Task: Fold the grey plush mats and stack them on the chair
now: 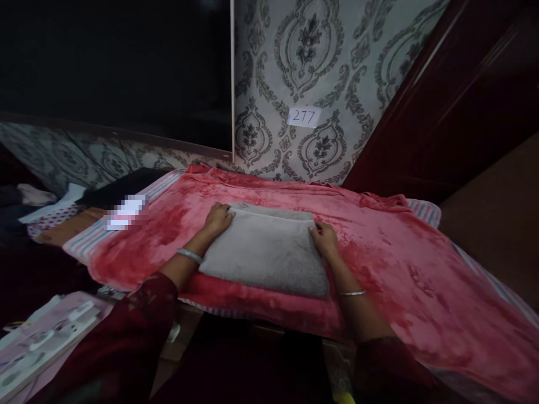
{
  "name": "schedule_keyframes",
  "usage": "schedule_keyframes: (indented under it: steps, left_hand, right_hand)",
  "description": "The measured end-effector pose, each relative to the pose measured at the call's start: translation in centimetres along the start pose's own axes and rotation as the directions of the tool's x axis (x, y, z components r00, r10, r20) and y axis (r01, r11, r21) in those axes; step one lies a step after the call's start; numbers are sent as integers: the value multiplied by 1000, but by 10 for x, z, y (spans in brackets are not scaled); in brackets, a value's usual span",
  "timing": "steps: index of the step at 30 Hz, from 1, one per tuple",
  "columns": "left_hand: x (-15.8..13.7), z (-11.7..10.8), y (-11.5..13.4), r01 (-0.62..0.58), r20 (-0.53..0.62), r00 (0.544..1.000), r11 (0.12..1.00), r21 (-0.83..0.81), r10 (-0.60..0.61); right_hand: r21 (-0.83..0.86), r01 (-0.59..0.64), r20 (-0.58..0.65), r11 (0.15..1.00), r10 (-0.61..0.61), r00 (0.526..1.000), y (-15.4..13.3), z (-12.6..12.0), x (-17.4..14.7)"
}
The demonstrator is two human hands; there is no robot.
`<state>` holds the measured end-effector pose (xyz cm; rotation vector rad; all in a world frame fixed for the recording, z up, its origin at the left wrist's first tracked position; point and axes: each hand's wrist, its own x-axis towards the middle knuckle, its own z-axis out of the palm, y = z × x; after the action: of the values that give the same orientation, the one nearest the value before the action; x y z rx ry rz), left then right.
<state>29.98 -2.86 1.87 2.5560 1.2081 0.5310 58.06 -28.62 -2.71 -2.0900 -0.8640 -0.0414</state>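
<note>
A grey folded towel [265, 249] lies flat on the red plush blanket [404, 269] in front of me. Its far edge shows a second layer behind the top one. My left hand [219, 219] pinches the far left corner, thumb on top of the cloth. At the far right corner, my right hand [325, 238] grips the edge the same way, with the thumb over it and the fingers partly hidden behind. Both wrists wear bangles.
A large dark screen [113, 67] hangs at the left, close to the table's back. A paper marked 277 [304, 117] is on the patterned wall. Dark red furniture [438, 112] stands at right. A white power strip [46, 348] lies at lower left.
</note>
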Motion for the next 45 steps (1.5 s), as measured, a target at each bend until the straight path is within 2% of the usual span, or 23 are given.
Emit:
schedule_keyframes:
  steps: [4,10,14,17,19,21,26,32,37,39,41,42,43,45]
  left_hand:
    - [8,1,1,16,-8,1000,1000,-12,-16]
    - [20,5,-4,74,-14,997,995,-66,-75]
    - [23,8,-7,117,2,993,986,-120,-117]
    - [15,9,-3,112,-59,991,984,-136,-121]
    - [8,10,0,82,-133,987,991,-104,-95]
    - [2,11,4,79,-159,983,995,-58,-87]
    - [1,10,8,182,-33,982,983,-31,-183]
    - [3,11,8,208,-6,978,977,-34,-209]
    - [8,-4,6,216,42,976,975,-46,-214]
    - [3,-10,17,153,19,988,988,-31,-153]
    - [-8,-8,40,-57,13,998,998,-13,58]
    - [-17,-3,54,-206,30,978,979,-11,206]
    - [-27,5,68,-348,72,934,937,-27,349]
    - [-50,27,94,-508,152,844,858,-74,514]
  right_hand:
    - [-1,-65,22,998,65,998,-4,5,8]
    - [85,-28,-91,996,35,995,-7,6,11]
    - [164,-92,-49,982,102,994,-4,8,13]
    - [158,-135,-38,978,143,989,1,11,14]
    - [153,-148,-42,977,157,987,5,13,16]
    - [144,-156,-45,977,164,985,9,14,18]
    - [118,-171,-39,978,177,983,14,17,25]
    - [83,-156,-8,984,157,988,9,19,25]
    - [57,-148,16,987,147,989,0,5,17]
    - [27,-87,10,996,86,996,-12,-3,9]
    - [-63,87,30,994,-85,996,-28,-7,-3]
    - [-124,195,67,973,-188,980,-38,-6,-10]
    - [-189,294,120,937,-275,954,-47,-4,-17]
    - [-304,403,237,863,-341,910,-62,4,-33]
